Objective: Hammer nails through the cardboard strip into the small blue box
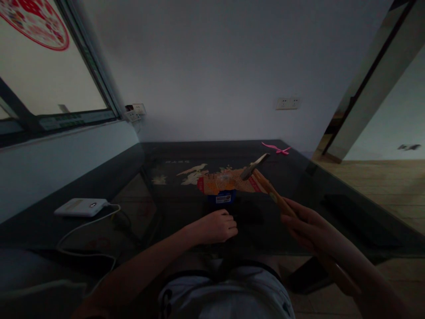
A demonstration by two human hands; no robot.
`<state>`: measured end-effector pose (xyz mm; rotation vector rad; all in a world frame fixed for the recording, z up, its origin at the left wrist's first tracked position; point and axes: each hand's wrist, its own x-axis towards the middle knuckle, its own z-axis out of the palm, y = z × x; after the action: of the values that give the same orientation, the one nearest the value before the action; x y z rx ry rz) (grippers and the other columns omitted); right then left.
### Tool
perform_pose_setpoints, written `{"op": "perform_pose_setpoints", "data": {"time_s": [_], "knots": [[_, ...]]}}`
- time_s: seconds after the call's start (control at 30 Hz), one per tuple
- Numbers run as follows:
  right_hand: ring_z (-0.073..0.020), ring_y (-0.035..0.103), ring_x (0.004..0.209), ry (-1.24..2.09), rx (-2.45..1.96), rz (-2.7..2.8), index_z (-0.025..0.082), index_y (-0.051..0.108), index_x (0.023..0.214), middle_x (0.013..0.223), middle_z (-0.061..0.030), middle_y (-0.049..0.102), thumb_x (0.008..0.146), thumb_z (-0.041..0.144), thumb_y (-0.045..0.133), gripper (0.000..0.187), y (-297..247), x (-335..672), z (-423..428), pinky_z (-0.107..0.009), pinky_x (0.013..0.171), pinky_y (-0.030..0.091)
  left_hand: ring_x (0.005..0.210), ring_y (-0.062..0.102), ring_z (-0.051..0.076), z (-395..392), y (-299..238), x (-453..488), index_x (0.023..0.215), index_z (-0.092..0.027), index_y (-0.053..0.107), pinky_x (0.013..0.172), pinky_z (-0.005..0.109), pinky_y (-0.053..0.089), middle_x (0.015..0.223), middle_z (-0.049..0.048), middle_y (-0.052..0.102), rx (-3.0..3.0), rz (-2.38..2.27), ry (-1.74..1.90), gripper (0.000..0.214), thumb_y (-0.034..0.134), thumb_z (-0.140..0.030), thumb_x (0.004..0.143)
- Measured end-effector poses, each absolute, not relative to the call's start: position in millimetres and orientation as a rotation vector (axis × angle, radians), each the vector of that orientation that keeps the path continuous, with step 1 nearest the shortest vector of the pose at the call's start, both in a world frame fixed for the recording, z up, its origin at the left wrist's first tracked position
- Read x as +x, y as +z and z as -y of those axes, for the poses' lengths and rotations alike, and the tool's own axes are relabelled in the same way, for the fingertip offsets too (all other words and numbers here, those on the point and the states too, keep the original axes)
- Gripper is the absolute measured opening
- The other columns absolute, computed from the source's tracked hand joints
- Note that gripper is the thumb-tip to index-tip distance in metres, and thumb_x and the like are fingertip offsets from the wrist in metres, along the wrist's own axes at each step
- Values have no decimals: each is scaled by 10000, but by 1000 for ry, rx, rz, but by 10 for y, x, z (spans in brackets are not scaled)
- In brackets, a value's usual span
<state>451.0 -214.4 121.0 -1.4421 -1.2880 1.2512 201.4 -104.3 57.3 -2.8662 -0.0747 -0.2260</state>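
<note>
My right hand (307, 223) grips a hammer (275, 194) by its wooden handle. The metal head is raised at the right end of an orange and red packet (222, 181); whether they touch I cannot tell. Under the packet shows a blue container (225, 198) with a white label, standing on the dark table. My left hand (219, 226) rests at the near side of the table in a loose fist, just in front of the blue container, and nothing shows in its curled fingers.
On the left of the dark table (186, 153) lies a white power bank (83, 207) with a white cable trailing off the near edge. A pink ribbon (279, 149) lies at the far right. A flat black object (360, 219) is on the right side.
</note>
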Motion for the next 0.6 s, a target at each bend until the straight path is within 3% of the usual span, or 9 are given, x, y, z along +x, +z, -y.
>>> {"op": "perform_pose_setpoints", "data": {"time_s": [0.27, 0.4, 0.6], "knots": [[-43, 271, 321, 1271, -1432, 1293, 153, 258, 1416, 453, 107, 343, 789, 424, 581, 755, 1214, 4505, 2118, -151, 308, 242, 793, 586, 141, 1080, 614, 2106, 868, -181, 588, 807, 288, 416, 816, 37, 658, -2994, 95, -436, 89, 504, -172, 840], [-39, 286, 332, 1250, -1439, 1264, 156, 278, 1404, 468, 105, 351, 763, 424, 602, 766, 1271, 4489, 2109, -146, 307, 253, 881, 598, 140, 1008, 942, 1997, 941, -190, 617, 828, 267, 433, 893, 45, 678, -3078, 370, -939, 150, 494, -207, 858], [-38, 277, 324, 1258, -1391, 1277, 151, 286, 1395, 454, 115, 333, 765, 414, 595, 749, 1316, 4426, 2019, -140, 296, 264, 808, 623, 158, 301, 1174, 1907, 818, -169, 625, 760, 280, 484, 838, 39, 676, -2714, 1118, -1692, 86, 575, -234, 791]]}}
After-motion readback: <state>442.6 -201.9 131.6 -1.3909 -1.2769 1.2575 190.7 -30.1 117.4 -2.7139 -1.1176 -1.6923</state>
